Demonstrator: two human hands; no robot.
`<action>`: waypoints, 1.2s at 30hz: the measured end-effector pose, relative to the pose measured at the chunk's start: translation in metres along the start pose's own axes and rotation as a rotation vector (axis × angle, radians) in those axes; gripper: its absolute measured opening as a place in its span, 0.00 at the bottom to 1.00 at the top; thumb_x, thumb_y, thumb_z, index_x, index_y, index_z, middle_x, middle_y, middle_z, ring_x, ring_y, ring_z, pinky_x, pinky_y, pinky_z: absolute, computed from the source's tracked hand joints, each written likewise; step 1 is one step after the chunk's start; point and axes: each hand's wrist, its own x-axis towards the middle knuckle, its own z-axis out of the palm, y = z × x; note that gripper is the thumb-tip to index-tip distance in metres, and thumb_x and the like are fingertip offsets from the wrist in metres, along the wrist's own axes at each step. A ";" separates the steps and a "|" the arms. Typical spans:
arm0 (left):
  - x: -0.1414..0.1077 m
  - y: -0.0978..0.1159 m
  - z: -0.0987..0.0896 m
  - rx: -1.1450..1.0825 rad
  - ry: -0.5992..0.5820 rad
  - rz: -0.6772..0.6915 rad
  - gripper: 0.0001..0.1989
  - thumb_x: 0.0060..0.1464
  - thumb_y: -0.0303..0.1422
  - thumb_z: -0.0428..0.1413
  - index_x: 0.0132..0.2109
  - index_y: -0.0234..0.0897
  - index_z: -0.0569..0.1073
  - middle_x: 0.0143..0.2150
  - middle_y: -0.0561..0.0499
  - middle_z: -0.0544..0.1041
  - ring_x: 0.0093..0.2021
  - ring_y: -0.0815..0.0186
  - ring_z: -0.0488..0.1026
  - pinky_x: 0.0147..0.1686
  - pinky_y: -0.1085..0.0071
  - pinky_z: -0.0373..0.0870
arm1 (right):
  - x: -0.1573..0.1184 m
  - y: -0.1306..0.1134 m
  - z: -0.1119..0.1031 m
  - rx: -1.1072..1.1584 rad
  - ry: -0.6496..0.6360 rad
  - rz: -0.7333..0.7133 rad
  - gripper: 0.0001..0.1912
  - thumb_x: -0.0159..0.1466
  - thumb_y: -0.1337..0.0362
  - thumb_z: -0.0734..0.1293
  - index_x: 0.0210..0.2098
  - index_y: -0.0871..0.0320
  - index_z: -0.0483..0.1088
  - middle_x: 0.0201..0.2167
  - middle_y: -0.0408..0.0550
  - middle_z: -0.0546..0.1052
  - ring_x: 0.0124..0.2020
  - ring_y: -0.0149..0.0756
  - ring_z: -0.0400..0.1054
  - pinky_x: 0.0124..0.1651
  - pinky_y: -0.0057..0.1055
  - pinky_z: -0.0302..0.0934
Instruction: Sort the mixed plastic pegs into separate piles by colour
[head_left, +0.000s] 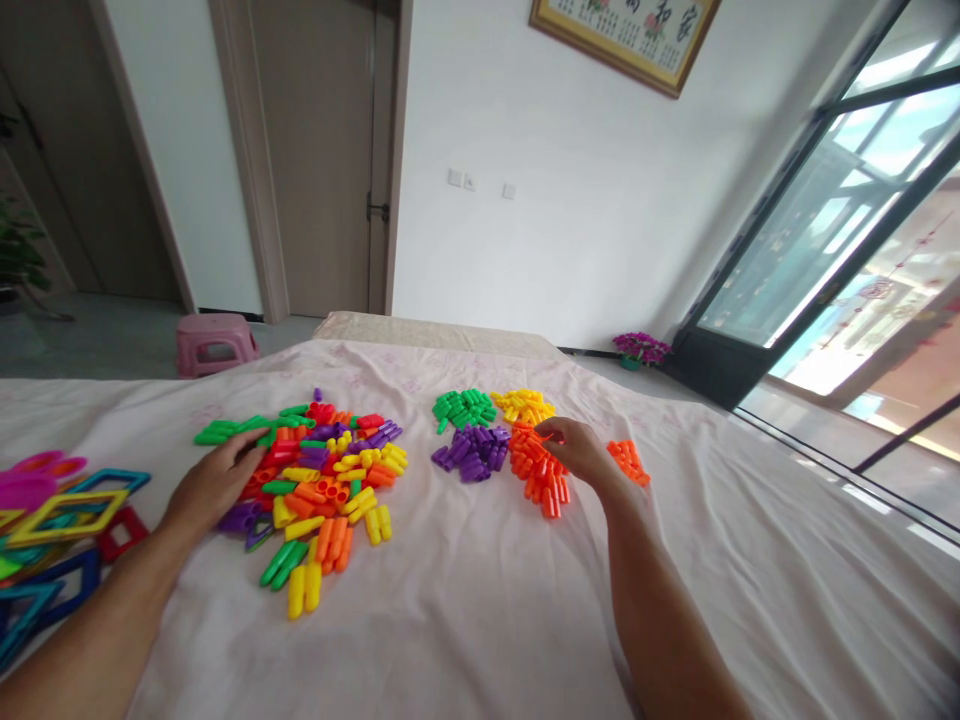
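Note:
A mixed pile of red, yellow, orange, green and purple plastic pieces (330, 485) lies on the cloth at the left. My left hand (223, 480) reaches to its left side, fingers bent at the red and green pieces; what they hold, if anything, is hidden. Right of the middle are single-colour heaps: green (463, 409), yellow (523, 405), purple (474, 453) and orange (541, 480). Over the orange heap's upper right edge, my right hand (576, 447) has thumb and fingers brought together; whether a piece is between them is too small to tell. A smaller orange group (628, 462) lies to its right.
Coloured frame-shaped pieces (71, 520) lie at the far left beside my left forearm. A pale cloth (465, 620) covers the surface and is wrinkled. Beyond it stand a pink stool (216, 345) and a pot of purple flowers (641, 348).

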 end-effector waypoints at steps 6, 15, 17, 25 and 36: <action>-0.001 0.003 0.000 -0.059 -0.027 -0.024 0.29 0.64 0.46 0.43 0.66 0.38 0.67 0.64 0.41 0.71 0.61 0.51 0.70 0.59 0.58 0.65 | -0.009 -0.073 0.049 0.079 -0.067 -0.293 0.14 0.63 0.72 0.62 0.40 0.53 0.78 0.39 0.44 0.81 0.40 0.36 0.74 0.45 0.31 0.66; -0.001 0.003 0.002 -0.055 0.006 -0.012 0.29 0.63 0.45 0.43 0.64 0.39 0.69 0.63 0.42 0.73 0.60 0.51 0.72 0.57 0.59 0.68 | -0.032 -0.147 0.129 0.038 -0.180 -0.530 0.30 0.63 0.75 0.62 0.65 0.57 0.61 0.61 0.55 0.71 0.59 0.41 0.66 0.61 0.39 0.62; 0.000 0.002 0.002 -0.044 0.013 -0.009 0.28 0.63 0.45 0.43 0.64 0.40 0.69 0.62 0.43 0.74 0.59 0.52 0.73 0.56 0.60 0.69 | -0.025 -0.155 0.137 -0.015 -0.136 -0.527 0.33 0.64 0.76 0.61 0.68 0.56 0.57 0.65 0.55 0.67 0.61 0.42 0.64 0.61 0.40 0.61; 0.004 -0.006 0.006 -0.063 0.027 0.012 0.27 0.62 0.46 0.44 0.63 0.42 0.71 0.61 0.44 0.75 0.58 0.52 0.74 0.56 0.61 0.69 | 0.005 -0.172 0.155 -0.190 -0.168 -0.480 0.16 0.67 0.69 0.63 0.53 0.54 0.70 0.46 0.52 0.76 0.50 0.44 0.69 0.50 0.38 0.63; 0.006 -0.010 0.009 -0.044 0.027 0.024 0.28 0.63 0.47 0.42 0.63 0.41 0.70 0.62 0.43 0.74 0.58 0.52 0.73 0.56 0.59 0.68 | 0.020 -0.147 0.118 0.097 -0.028 -0.366 0.13 0.64 0.69 0.66 0.47 0.52 0.75 0.43 0.46 0.79 0.44 0.36 0.73 0.46 0.29 0.64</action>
